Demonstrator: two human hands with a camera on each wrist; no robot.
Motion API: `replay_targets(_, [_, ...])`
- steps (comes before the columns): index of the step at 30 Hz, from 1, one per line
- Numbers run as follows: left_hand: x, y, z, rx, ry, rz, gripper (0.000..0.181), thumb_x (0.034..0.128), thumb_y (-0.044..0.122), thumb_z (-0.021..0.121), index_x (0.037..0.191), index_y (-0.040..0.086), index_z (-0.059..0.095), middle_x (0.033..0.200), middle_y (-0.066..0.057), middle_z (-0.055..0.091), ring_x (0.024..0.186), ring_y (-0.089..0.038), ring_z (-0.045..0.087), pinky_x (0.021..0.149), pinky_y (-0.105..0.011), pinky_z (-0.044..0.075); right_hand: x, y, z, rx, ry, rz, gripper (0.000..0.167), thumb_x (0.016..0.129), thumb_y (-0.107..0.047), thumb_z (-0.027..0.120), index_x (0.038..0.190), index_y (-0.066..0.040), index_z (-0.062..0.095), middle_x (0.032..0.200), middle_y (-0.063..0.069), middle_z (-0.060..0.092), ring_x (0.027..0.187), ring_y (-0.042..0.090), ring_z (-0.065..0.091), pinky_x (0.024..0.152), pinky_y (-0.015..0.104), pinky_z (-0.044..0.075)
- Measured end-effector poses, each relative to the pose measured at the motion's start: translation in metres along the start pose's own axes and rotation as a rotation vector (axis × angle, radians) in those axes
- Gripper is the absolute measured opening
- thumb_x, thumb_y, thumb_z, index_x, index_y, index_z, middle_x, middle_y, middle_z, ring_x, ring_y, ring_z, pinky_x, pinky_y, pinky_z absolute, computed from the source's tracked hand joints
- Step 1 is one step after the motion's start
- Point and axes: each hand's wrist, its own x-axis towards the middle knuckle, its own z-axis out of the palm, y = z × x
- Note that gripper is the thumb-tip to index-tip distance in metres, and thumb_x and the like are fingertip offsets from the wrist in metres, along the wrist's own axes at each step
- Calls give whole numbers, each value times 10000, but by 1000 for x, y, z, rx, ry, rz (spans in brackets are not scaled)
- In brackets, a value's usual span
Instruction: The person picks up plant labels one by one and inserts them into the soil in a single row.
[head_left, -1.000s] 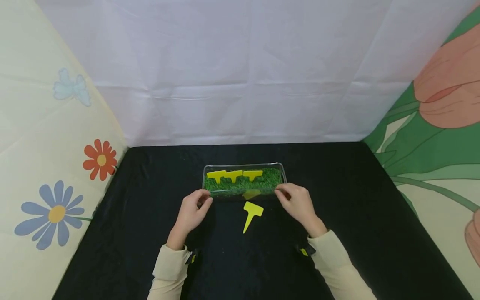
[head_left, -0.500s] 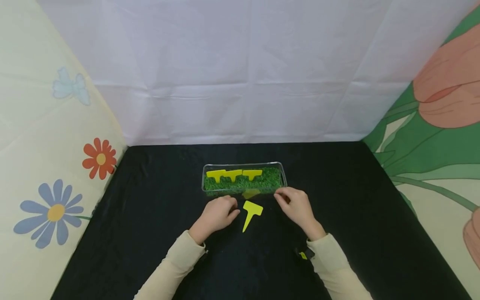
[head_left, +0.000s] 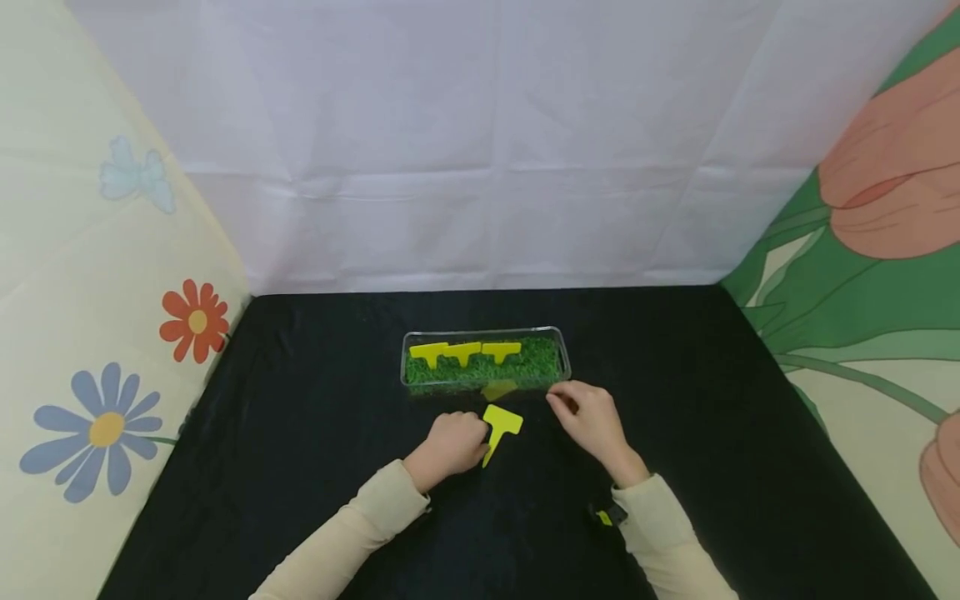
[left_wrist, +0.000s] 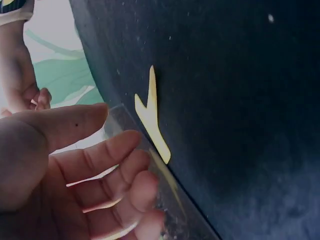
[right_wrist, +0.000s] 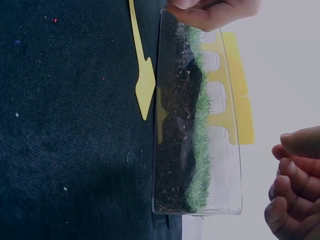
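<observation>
A yellow T-shaped plant label [head_left: 504, 420] lies on the black cloth in front of a clear box [head_left: 561, 358]. Just left of it is my left hand [head_left: 452, 446], its loosely bent fingers holding nothing; in the left wrist view, fingers [left_wrist: 145, 190] and label stand apart. Three more yellow labels [head_left: 501, 350] stand upright in the box's green grass [head_left: 536, 362], above dark soil [right_wrist: 172, 150] in the right wrist view. My right hand [head_left: 596, 421] stays by the box's front right corner, fingers loosely curled, nothing between them.
Black cloth [head_left: 675, 375] covers the table around the box. A white curtain [head_left: 480, 167] hangs behind. Flower-printed panels stand at the left [head_left: 112, 292] and right [head_left: 877, 317].
My left hand has moved from the box's front left corner rightward and nearer to me, up beside the loose label. The right hand has stayed almost in place.
</observation>
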Motion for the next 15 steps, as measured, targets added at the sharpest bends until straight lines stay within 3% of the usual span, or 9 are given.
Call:
replay_targets(7, [2, 5, 11, -10, -78, -13, 221, 842, 319, 641, 712, 143, 611, 588, 25, 499, 485, -119, 446, 440, -263, 375, -2, 0, 2, 4, -3, -2, 52, 761, -24, 705, 784, -64, 680, 680, -5, 614, 529, 57, 485, 484, 230, 423])
replay_targets(15, [7, 7, 19, 34, -123, -13, 244, 832, 344, 647, 682, 154, 612, 588, 30, 488, 487, -122, 444, 449, -270, 379, -4, 1, 2, -4, -14, 17, 53, 764, -29, 705, 781, -71, 679, 681, -7, 612, 532, 57, 482, 487, 230, 421])
